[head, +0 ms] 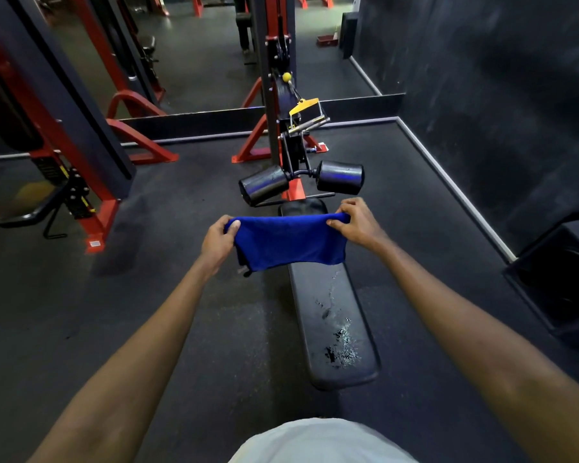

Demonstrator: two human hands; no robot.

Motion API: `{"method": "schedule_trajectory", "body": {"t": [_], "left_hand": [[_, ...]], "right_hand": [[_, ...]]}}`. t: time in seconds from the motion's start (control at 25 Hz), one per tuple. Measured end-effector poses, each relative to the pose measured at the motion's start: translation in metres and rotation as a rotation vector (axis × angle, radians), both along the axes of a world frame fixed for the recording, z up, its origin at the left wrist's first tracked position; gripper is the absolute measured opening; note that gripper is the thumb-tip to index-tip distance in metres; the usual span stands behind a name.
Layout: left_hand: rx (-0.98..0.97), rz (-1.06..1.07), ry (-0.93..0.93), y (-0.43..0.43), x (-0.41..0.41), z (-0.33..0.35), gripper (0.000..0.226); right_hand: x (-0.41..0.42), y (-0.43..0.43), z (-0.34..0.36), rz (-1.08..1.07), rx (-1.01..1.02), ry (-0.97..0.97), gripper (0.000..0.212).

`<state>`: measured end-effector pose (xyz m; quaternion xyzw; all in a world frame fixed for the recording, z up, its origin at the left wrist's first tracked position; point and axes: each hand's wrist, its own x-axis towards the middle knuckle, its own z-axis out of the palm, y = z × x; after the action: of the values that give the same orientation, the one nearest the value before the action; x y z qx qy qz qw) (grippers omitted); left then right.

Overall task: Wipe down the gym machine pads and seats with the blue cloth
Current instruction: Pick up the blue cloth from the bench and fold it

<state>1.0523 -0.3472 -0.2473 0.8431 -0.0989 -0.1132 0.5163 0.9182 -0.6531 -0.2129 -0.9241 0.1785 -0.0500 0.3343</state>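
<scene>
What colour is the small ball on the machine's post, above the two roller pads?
The ball is yellow, seen best in the head view.

A gym — padded bench [328, 315], red machine frames [91, 182].

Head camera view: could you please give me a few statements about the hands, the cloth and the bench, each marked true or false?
1. The left hand and the right hand each grip one end of the blue cloth. True.
2. Wet-looking spots show on the near half of the seat pad. True.
3. The blue cloth lies flat on the seat pad. False: it is held up, stretched between the two hands.
4. The two roller pads beyond the seat pad are red. False: both are black; only the frame is red.
</scene>
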Motion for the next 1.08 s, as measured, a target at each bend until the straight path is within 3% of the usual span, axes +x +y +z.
{"method": "schedule_trajectory", "body": {"t": [0.12, 0.28, 0.36, 0.48, 0.56, 0.68, 0.72, 0.8, 0.88, 0.92, 1.0, 1.08], "left_hand": [[0.109, 0.06, -0.114, -0.006, -0.002, 0.008, 0.025], [-0.287, 0.115, 0.018, -0.03, -0.015, 0.028, 0.017], [-0.418, 0.051, 0.104, -0.049, -0.027, 0.035, 0.017], [-0.648, -0.083, 0.31, -0.069, -0.05, 0.056, 0.032], [-0.756, -0.14, 0.43, -0.07, -0.057, 0.066, 0.045], [-0.756, -0.226, 0.49, -0.063, -0.06, 0.07, 0.041], [-0.739, -0.248, 0.507, -0.06, -0.06, 0.069, 0.037], [-0.745, -0.296, 0.528, -0.054, -0.06, 0.069, 0.03], [-0.772, -0.38, 0.52, -0.046, -0.057, 0.067, 0.042], [-0.758, -0.407, 0.522, -0.043, -0.054, 0.063, 0.051], [-0.524, -0.432, 0.455, -0.038, -0.052, 0.047, 0.058], [-0.2, -0.484, 0.351, -0.034, -0.055, 0.02, 0.05]], "right_hand": [[0.001, 0.004, 0.007, -0.117, 0.102, -0.001, 0.02], [0.008, 0.033, 0.028, -0.242, 0.589, -0.123, 0.023], [0.011, 0.059, 0.045, -0.166, 0.813, -0.106, 0.01], [0.012, 0.085, 0.062, -0.007, 1.017, -0.073, 0.015], [0.011, 0.087, 0.061, 0.042, 0.847, -0.111, 0.032], [0.009, 0.078, 0.05, 0.126, 0.147, -0.257, 0.033], [0.009, 0.072, 0.048, 0.158, 0.067, -0.264, 0.039], [0.007, 0.063, 0.055, 0.223, 0.108, -0.168, 0.045], [0.006, 0.057, 0.067, 0.311, 0.132, -0.032, 0.022], [0.006, 0.054, 0.07, 0.325, 0.067, -0.018, 0.026], [0.006, 0.052, 0.069, 0.299, 0.025, -0.033, 0.034], [0.007, 0.052, 0.066, 0.278, 0.057, -0.099, 0.032]]}}
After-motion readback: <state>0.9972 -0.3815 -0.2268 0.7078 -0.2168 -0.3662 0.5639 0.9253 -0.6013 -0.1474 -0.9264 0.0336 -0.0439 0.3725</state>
